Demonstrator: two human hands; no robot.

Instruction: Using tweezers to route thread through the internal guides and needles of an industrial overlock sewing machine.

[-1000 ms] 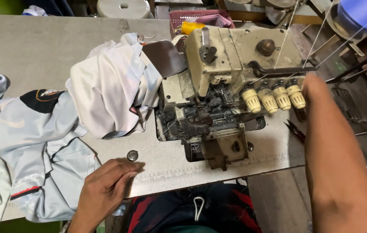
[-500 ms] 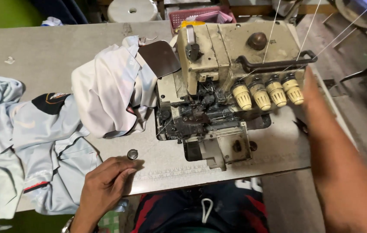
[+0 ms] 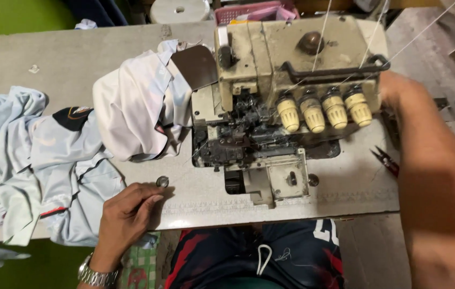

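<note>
- Dark shield-shaped patch with pale and red trim on the light-blue garments, left part of table; small red tab at a hem lower down.
- White garment bunched just left of the machine, touching its grey side plate.
- No readable package or sign in view; pink basket and white round lid beyond the far table edge.
- Left hand flat on the near table edge, palm down, fingers loosely together and slightly curled, holding nothing.
- Fingertips just beside a small round metal button, near or barely touching; cannot tell which.
- Metal watch on the left wrist.
- Right hand reaching behind the right end of the machine; fingers hidden by the machine body, so spread or grip cannot be told.
- Right forearm crossing the right side of the frame, above the table.
- Four cream tension knobs in a row on the machine front, threads running up from them.
- Red-handled snips on the table right of the machine, beside the forearm.
- Table: grey, worn, scuffed surface.
- Green floor at left, bare concrete at right; dark shorts with red stripes below the table edge.
</note>
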